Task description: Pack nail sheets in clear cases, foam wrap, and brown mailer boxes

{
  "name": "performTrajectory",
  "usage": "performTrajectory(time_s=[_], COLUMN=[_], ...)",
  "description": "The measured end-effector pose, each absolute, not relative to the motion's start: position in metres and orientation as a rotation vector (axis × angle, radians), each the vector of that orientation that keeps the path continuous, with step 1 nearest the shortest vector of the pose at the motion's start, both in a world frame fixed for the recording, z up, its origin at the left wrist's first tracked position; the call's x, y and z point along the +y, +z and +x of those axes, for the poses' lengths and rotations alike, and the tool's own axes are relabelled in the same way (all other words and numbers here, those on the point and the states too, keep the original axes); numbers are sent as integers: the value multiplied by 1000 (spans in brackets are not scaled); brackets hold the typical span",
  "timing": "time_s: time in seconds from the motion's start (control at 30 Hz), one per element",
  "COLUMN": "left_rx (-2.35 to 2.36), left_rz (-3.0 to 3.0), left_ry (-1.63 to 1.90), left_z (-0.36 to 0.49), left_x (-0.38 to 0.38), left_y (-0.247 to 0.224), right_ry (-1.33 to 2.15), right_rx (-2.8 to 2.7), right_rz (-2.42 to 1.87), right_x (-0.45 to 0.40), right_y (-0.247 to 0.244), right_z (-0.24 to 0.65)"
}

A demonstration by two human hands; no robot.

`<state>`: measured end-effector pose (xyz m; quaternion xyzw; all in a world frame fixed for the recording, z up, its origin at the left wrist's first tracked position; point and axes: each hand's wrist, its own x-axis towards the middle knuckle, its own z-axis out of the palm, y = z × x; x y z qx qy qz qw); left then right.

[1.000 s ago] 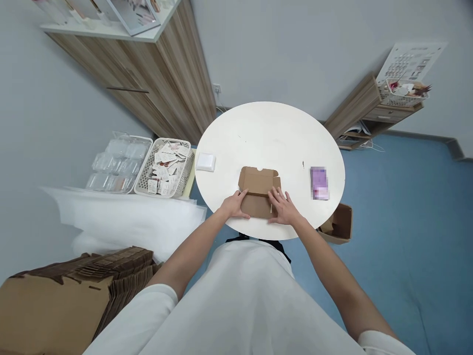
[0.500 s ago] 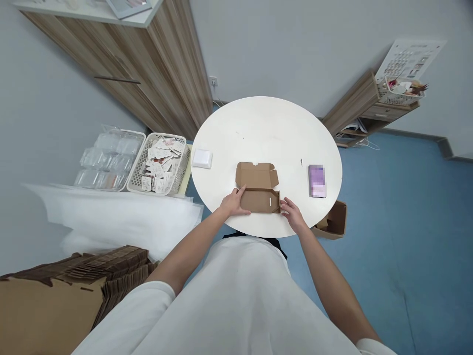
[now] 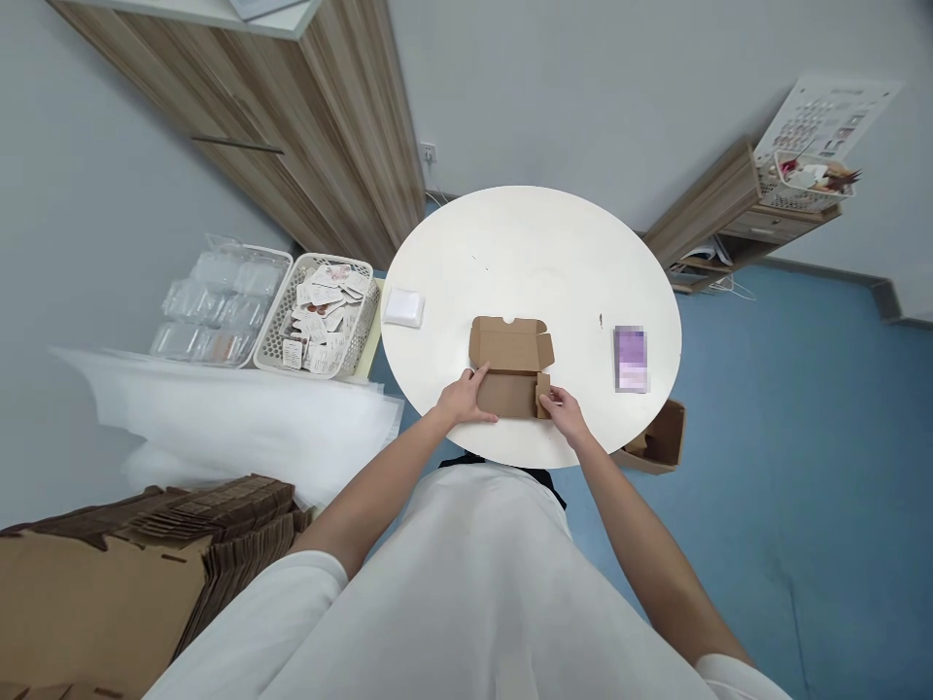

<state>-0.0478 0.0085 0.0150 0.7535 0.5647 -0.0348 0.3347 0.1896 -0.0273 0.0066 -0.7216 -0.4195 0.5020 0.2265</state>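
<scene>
Head view: the cardboard box (image 3: 507, 396) sits open on the white round bench (image 3: 535, 248), near the edge closest to the person; its lid panel (image 3: 508, 346) lies folded back on the far side. Left hand (image 3: 465, 397): grip spread wide, thumb and fingers apart across the box's left end, touching, looks like bracing. Right hand (image 3: 566, 412): grip nearly closed, fingertips pinching the right end flap (image 3: 543, 397).

Handling, judged by eye: light, thin board, stiff flat, springy at creases. Low slip; folds and tabs likely crush or tear if forced. Best hold is the end walls near the corners, not mid-panel.

Edges: near rim of the bench is the tight side, so sliding toward the person risks overhang. White packet (image 3: 404, 307) is near the left rim, purple packet (image 3: 631, 360) toward the right; both well apart from the box. Most room is beyond the lid, toward the far rim; dark speck (image 3: 601, 320) on the right.
</scene>
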Motion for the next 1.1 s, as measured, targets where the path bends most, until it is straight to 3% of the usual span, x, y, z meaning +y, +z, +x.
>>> performTrajectory(time_s=[0.23,0.4,0.87,1.1], left_rx=[1521,1535,1591,1589], left_rz=[1952,1879,1656,1587], left_ry=[-24,230,379,463], left_z=[-45,-50,-48,-50], left_x=[5,-12,-30,-40], left_y=[14,5,-13,-12], right_ry=[1054,937,1002,1247], right_rx=[-1586,-1674,-1620,-1479], right_rz=[-2463,-2579,-2520,-2247], right_x=[-12,-11,-19,-46], right_y=[10,9,6,1], right_z=[176,173,174,192])
